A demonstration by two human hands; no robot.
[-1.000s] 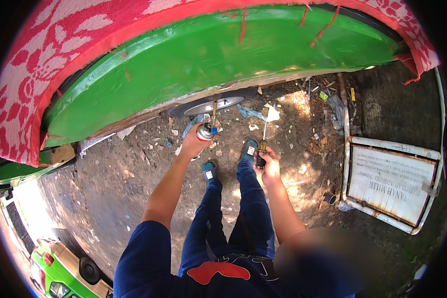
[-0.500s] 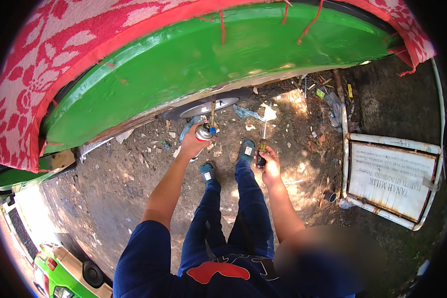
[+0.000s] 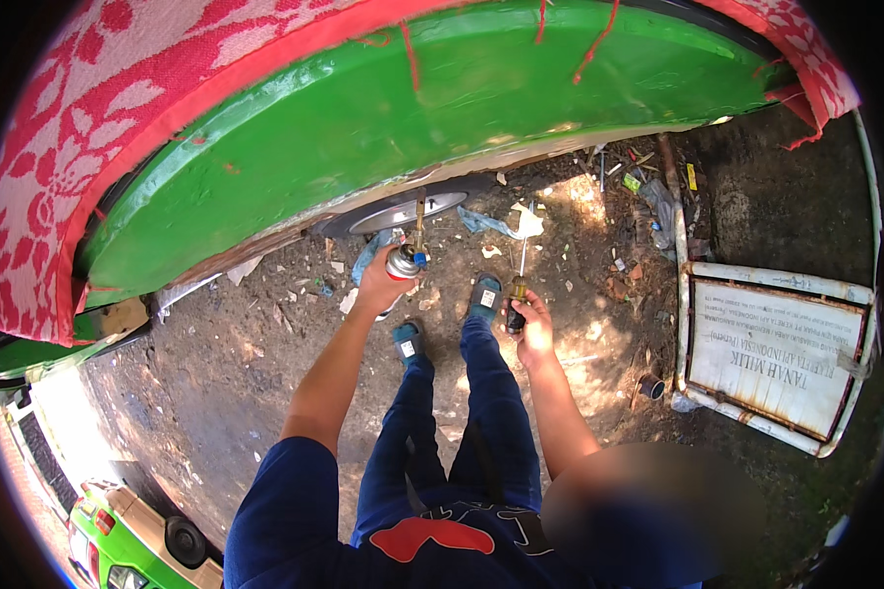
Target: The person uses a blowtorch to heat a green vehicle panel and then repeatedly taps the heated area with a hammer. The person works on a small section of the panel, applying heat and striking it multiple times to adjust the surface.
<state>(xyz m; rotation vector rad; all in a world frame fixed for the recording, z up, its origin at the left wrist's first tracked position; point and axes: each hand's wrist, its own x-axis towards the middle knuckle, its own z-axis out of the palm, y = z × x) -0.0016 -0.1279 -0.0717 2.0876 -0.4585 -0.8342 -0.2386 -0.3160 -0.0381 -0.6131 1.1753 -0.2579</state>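
Observation:
My left hand (image 3: 378,287) is closed around a gas canister with a blow torch head (image 3: 404,261). Its brass-coloured nozzle points away from me, toward the green vehicle body (image 3: 363,128); no flame can be made out. My right hand (image 3: 534,334) grips a screwdriver (image 3: 518,293) by its dark and yellowish handle, the thin metal shaft pointing away from me. Both tools are held in the air above the dirt ground, apart from each other and short of the green body.
A red and white floral cloth (image 3: 39,196) drapes over the vehicle, above a wheel (image 3: 403,212). On the right stands a rusty white metal frame with a sign board (image 3: 771,353). Scraps and a blue rag (image 3: 483,222) litter the ground (image 3: 206,363). Another green vehicle (image 3: 118,550) is at lower left.
The vehicle and ground appear shifted slightly left in the picture. Both hands keep their grips on the blow torch and the screwdriver, nearly in the same place.

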